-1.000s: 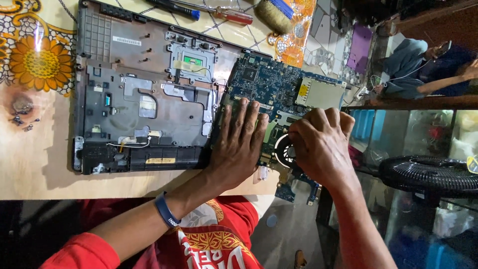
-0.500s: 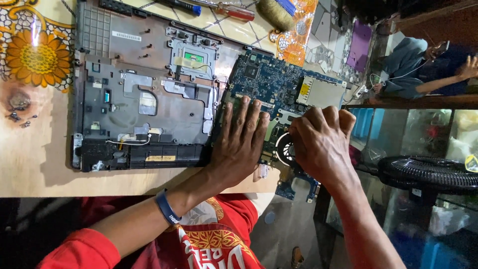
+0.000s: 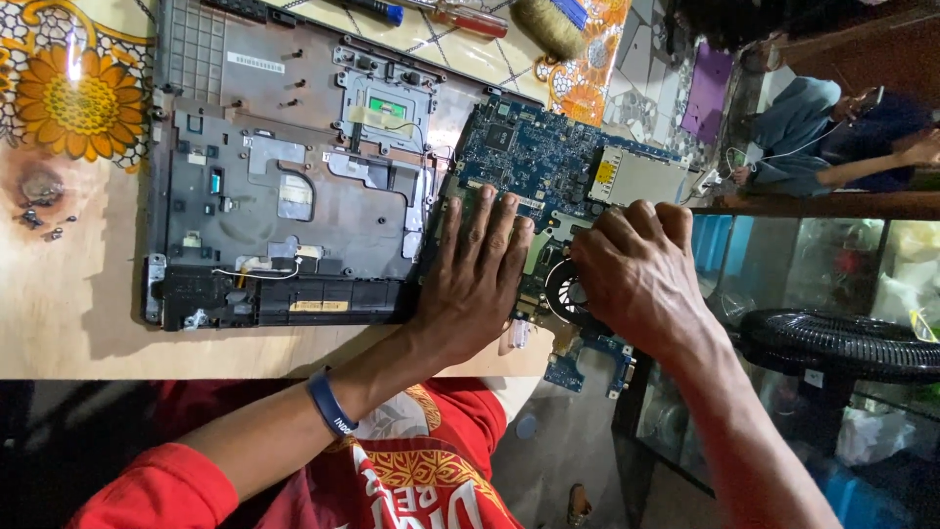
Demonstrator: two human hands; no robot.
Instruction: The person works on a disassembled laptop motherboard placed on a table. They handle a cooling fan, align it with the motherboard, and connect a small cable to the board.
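The left hand (image 3: 475, 279) lies flat, fingers spread and straight, palm pressing on the near edge of a blue circuit board (image 3: 548, 162); it grips nothing. The right hand (image 3: 636, 274) is curled over the board's right corner, knuckles up, beside a round black cooling fan (image 3: 566, 292); whether its fingers pinch anything cannot be told. The board sits half over the right end of an opened grey laptop base (image 3: 284, 196), overhanging the edge of the desk (image 3: 78, 323). It looks thin, stiff, light and fragile, studded with small chips and a flat silver metal shield (image 3: 641, 176); bare edges seem the safest hold. The base is matte plastic with cutouts and thin white wires. Farther off lie a red-handled screwdriver (image 3: 470, 20), a brush (image 3: 548, 24), and a sunflower-patterned cloth (image 3: 78, 98).
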